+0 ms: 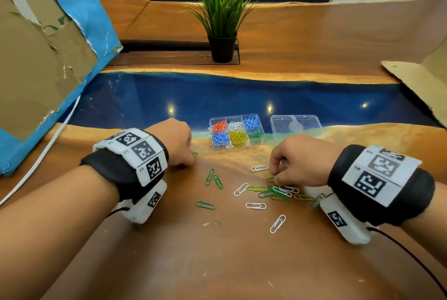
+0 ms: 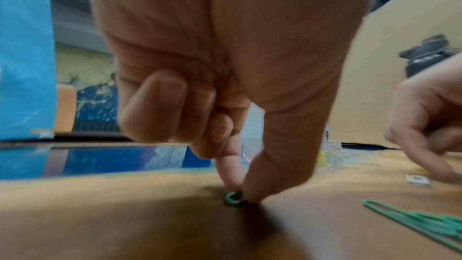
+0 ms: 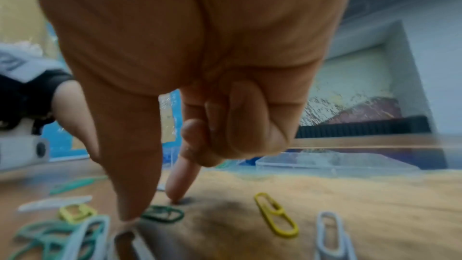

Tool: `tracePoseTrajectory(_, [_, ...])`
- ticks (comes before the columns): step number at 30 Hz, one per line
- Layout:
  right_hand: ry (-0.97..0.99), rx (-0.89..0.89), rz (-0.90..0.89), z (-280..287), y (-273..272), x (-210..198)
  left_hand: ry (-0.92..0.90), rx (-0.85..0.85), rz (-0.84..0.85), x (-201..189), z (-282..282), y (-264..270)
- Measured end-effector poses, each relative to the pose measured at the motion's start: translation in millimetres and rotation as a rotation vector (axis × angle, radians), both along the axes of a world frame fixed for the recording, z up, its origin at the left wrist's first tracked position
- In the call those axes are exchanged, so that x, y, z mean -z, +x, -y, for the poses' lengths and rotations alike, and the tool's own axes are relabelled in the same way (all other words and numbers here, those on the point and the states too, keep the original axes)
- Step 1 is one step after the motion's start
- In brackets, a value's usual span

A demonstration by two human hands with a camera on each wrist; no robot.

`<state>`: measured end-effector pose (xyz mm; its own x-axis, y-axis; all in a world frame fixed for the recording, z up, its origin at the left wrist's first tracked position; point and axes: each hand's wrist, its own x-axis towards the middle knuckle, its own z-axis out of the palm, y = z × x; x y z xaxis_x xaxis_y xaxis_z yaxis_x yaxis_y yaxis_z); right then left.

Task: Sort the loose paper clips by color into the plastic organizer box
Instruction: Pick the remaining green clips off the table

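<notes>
The clear organizer box [image 1: 219, 147] stands open on the table with orange, white, blue, yellow and green clips in its compartments. Its lid [image 1: 296, 126] lies to the right. My left hand [image 1: 192, 155] pinches a small green paper clip [image 2: 235, 199] against the wood between thumb and index finger, left of the box. My right hand [image 1: 274, 178] has thumb and index tips down at either end of a dark green clip [image 3: 162, 214], with the other fingers curled. Several loose green, white and yellow clips [image 1: 278, 193] lie between my hands.
Two green clips [image 1: 214, 177] and single white clips [image 1: 277, 223] lie nearer me. A potted plant [image 1: 221, 21] stands at the back. Blue-edged cardboard [image 1: 48, 57] leans at the left with a white cable [image 1: 48, 149]; more cardboard [image 1: 423, 82] lies at the right.
</notes>
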<state>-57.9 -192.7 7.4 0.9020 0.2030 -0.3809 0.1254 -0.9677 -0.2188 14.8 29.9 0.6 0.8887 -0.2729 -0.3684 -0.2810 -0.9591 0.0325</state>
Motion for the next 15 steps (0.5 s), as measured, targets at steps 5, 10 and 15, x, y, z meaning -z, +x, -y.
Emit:
tracePoseTrajectory(5, [-0.069,-0.037,-0.013,-4.7,2.8,3.8,-0.004,-0.012,-0.049,5.7,-1.7,-2.0])
tracePoseTrajectory(10, [-0.088,-0.062,-0.041,-9.9,1.9,4.4,-0.128,-0.052,-0.111,3.7,-5.2,-5.7])
tracePoseTrajectory(15, [0.215,0.061,-0.049,-8.0,7.1,3.1,-0.601,-0.314,-0.317,0.4,-7.0,-6.2])
